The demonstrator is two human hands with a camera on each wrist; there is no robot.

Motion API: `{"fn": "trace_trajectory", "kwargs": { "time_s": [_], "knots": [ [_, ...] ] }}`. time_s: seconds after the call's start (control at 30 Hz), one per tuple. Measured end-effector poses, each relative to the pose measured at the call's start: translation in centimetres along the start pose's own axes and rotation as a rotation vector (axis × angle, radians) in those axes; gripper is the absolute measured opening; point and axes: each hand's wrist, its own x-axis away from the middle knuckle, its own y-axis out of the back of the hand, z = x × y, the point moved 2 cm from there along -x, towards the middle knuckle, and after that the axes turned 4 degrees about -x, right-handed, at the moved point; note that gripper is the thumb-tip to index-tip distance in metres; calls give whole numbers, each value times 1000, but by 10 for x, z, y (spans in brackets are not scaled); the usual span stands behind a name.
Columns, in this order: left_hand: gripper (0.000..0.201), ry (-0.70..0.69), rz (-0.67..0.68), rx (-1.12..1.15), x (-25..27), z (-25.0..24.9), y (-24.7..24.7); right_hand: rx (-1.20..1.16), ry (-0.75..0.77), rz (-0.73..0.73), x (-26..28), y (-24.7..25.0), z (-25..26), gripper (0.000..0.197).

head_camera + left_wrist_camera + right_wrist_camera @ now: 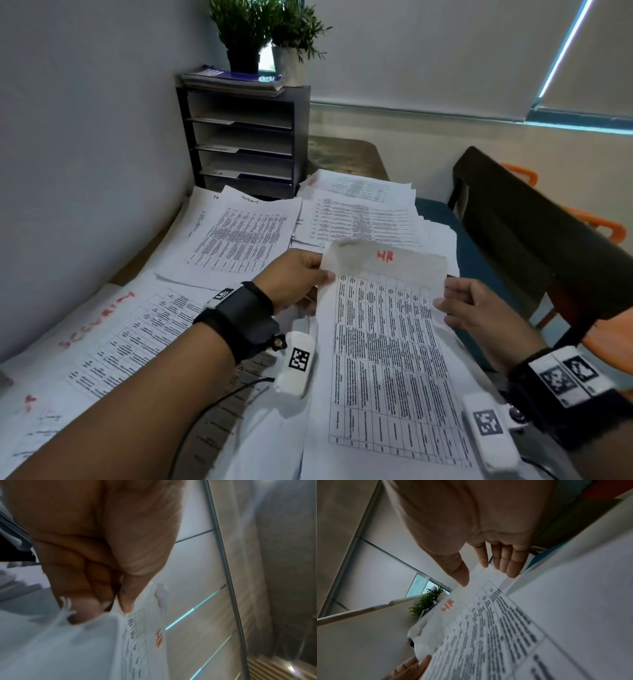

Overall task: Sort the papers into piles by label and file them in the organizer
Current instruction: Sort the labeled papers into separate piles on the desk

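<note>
I hold up a printed table sheet marked "HR" in red over the desk. My left hand pinches its top left corner between thumb and fingers; the left wrist view shows that pinch on the HR sheet. My right hand is at the sheet's right edge. In the right wrist view its thumb and fingers are straight and spread, just touching the HR sheet's top edge. The black shelved organizer stands at the back against the wall.
Paper piles cover the desk: a "TASKLIST" pile, another pile to its right, a "SECURITY" sheet at the left. Two potted plants and booklets sit on the organizer. A black chair back stands on the right.
</note>
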Motion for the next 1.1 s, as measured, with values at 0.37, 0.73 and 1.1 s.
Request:
{"fn": "trace_trajectory", "kwargs": {
  "time_s": [0.37, 0.73, 1.1],
  "knots": [
    [19, 32, -455, 567, -17, 9, 35, 13, -38, 124, -2, 17, 8, 18],
    [4, -16, -560, 857, -13, 7, 35, -307, -87, 168, -45, -37, 14, 32],
    [30, -134, -175, -509, -14, 6, 15, 454, -16, -208, -165, -10, 79, 39]
  ]
}}
